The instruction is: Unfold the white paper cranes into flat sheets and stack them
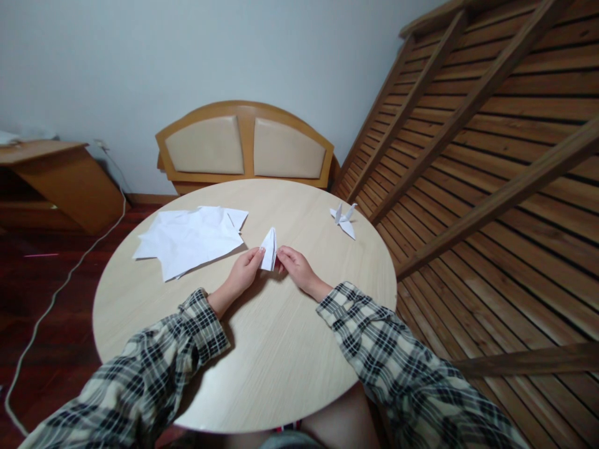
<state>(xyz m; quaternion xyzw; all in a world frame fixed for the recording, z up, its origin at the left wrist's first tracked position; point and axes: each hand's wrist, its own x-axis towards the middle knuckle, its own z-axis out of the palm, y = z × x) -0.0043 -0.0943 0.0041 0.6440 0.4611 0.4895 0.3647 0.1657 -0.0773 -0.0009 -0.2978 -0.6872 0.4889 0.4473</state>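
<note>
A small piece of folded white paper [268,251], narrow and pointed at its top, is held upright just above the table. My left hand [245,269] pinches its left edge between thumb and fingers. On the other side, my right hand [297,267] has its fingertips closed at the paper's right edge, where folded layers show. The undersides of both hands' fingers are partly hidden. To the right lies a finished-looking white paper crane [344,219] with raised wings. Left of my hands is a pile of creased white paper sheets [196,240].
The round light-wood table [276,368] carries all the paper. Behind it stands a wooden headboard [248,143] with cream panels. A slatted wooden frame [491,187] leans close on the right. A white cable [70,274] runs along the floor beside a wooden desk [70,181] at left.
</note>
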